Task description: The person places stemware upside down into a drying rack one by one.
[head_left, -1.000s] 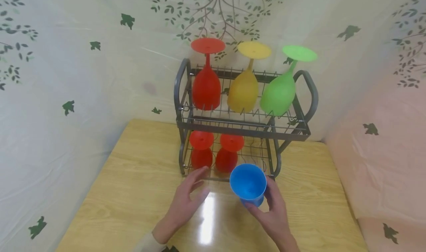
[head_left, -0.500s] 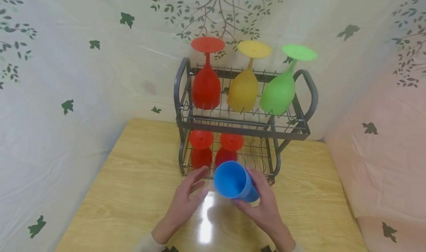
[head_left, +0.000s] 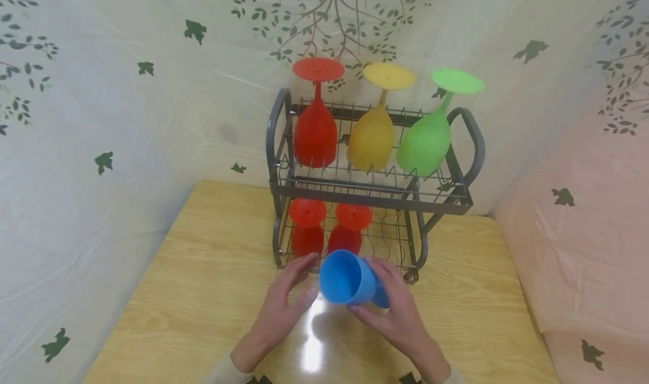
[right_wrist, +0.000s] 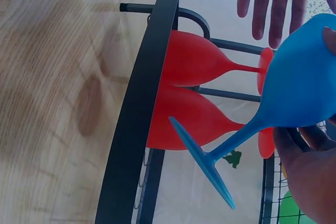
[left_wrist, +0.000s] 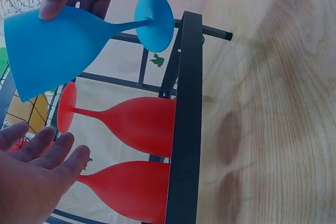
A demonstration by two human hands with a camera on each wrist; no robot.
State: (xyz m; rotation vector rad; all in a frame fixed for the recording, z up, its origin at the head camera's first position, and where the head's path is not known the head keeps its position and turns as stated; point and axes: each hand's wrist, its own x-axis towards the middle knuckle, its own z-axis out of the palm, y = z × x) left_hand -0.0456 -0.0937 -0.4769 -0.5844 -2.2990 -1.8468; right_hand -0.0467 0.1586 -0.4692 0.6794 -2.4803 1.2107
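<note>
In front of the rack, my right hand (head_left: pixel 392 311) grips a blue wine glass (head_left: pixel 350 280) by its bowl. The glass is tilted, its mouth toward my left hand and its foot to the right. My left hand (head_left: pixel 279 311) is held out beside the mouth, fingers spread, holding nothing; in the left wrist view a gap shows between left fingers (left_wrist: pixel 63 150) and the blue bowl. Two red wine glasses (head_left: pixel 307 237) stand upside down on the lower shelf, behind the hands. Part of the right one is hidden by the blue glass.
A dark two-tier dish rack (head_left: pixel 372 195) stands on the wooden table (head_left: pixel 203 249) against a patterned curtain (head_left: pixel 152 108). Its upper shelf bears upside-down wine glasses: red (head_left: pixel 315 136), yellow (head_left: pixel 371 139) and green (head_left: pixel 425 142), the green one leaning right.
My right hand has carried the blue glass leftward toward the left hand and tipped it from nearly upright onto its side. The left hand has stayed almost still.
</note>
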